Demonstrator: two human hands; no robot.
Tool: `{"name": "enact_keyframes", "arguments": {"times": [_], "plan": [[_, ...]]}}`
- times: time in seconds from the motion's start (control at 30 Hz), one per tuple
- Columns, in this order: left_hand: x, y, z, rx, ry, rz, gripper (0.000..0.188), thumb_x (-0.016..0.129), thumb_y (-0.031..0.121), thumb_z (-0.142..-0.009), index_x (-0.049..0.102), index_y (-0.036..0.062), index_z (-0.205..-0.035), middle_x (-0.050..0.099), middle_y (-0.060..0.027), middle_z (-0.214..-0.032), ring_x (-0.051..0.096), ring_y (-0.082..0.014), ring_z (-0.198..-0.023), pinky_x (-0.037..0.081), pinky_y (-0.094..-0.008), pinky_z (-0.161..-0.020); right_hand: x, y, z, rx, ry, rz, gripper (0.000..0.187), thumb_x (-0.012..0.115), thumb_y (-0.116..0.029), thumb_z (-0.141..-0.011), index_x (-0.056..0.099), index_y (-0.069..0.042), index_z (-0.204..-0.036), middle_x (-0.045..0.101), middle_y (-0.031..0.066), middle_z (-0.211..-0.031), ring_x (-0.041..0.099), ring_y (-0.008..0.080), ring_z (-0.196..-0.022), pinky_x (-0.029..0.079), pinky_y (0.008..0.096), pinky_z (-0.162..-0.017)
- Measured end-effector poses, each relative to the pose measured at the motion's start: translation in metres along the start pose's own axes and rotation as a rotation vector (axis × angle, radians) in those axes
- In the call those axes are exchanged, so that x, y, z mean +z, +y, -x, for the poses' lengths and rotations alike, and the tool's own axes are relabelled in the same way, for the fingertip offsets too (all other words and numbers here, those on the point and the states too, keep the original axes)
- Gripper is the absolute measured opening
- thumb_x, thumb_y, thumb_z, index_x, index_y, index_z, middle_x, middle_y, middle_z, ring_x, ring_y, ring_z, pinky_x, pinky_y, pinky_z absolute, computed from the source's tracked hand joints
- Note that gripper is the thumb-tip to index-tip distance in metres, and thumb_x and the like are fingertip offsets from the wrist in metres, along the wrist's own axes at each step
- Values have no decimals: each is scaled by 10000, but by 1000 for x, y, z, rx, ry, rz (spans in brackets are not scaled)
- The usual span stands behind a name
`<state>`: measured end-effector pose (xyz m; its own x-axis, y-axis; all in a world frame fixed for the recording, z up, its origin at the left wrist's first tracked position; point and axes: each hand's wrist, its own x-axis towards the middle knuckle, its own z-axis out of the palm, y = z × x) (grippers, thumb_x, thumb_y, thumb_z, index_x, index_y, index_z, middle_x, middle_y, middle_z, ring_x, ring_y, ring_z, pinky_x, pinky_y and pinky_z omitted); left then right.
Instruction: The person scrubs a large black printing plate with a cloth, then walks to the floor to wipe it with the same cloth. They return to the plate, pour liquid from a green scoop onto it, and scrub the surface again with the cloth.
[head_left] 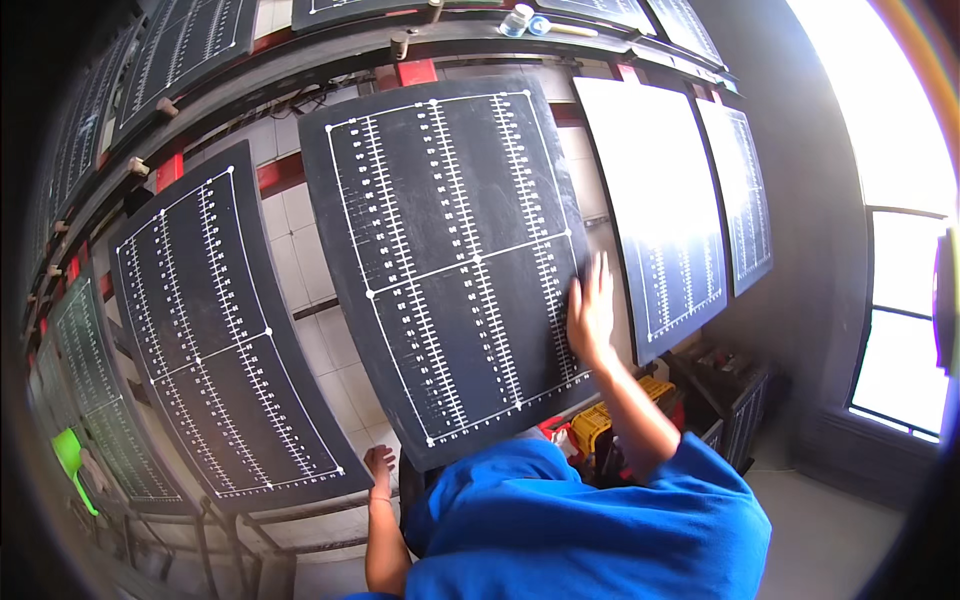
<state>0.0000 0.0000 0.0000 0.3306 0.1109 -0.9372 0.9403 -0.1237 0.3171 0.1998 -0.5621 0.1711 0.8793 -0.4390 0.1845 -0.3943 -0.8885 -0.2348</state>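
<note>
A large black board (500,330) with a white border and three columns of white ruler-like marks lies tilted across the middle, its lower edge close to my body. My right hand (592,315) rests flat along its right edge, fingers stretched out. Beside its lower left corner is my left hand (380,468), small in view, with loosely bent fingers and nothing visible in them. It lies near the gap towards a similar board (225,270) on the left; whether it touches either board I cannot tell.
More marked boards lie in rows on a metal rack; one (665,200) on the right glares in window light. A dark rail (330,65) runs behind, with a small jar (517,20) and a white-handled tool (570,30). A yellow crate (597,425) stands below; a green object (68,455) sits far left.
</note>
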Motion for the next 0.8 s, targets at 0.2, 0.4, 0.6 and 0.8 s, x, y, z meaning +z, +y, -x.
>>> {"name": "enact_keyframes", "arguments": {"times": [0.2,0.4,0.6,0.8], "plan": [[6,17,34,35,16,-29,351,522,378,-966,590,65,-1110,694,-118,-1049,680,-225,-890,517,-333,-689,84,-63,-266,-73,307,294,357,472,-204,-962,621,66,-1144,472,288,-1418,398,508,-1338,324,598,-1100],[0,25,49,18,31,-34,384,498,396,-998,566,52,-1156,677,-122,-1128,669,-241,-956,510,-359,-756,105,-277,-164,-662,155,61,518,462,-168,-915,473,104,-1356,408,335,-1457,414,435,-1374,307,495,-1170],[-29,-25,52,-73,123,178,403,524,370,-959,566,47,-1197,668,-131,-1154,657,-249,-951,519,-392,-790,41,-131,-186,-389,-132,-52,492,530,-123,-883,539,-14,-1363,461,217,-1481,440,324,-1387,288,472,-1182],[-33,-44,53,-33,87,55,385,482,339,-1010,568,17,-1202,693,-142,-1085,690,-241,-880,548,-365,-704,112,-217,-210,-315,285,65,455,476,-163,-926,512,32,-1336,463,273,-1439,421,449,-1351,282,511,-1171]]}}
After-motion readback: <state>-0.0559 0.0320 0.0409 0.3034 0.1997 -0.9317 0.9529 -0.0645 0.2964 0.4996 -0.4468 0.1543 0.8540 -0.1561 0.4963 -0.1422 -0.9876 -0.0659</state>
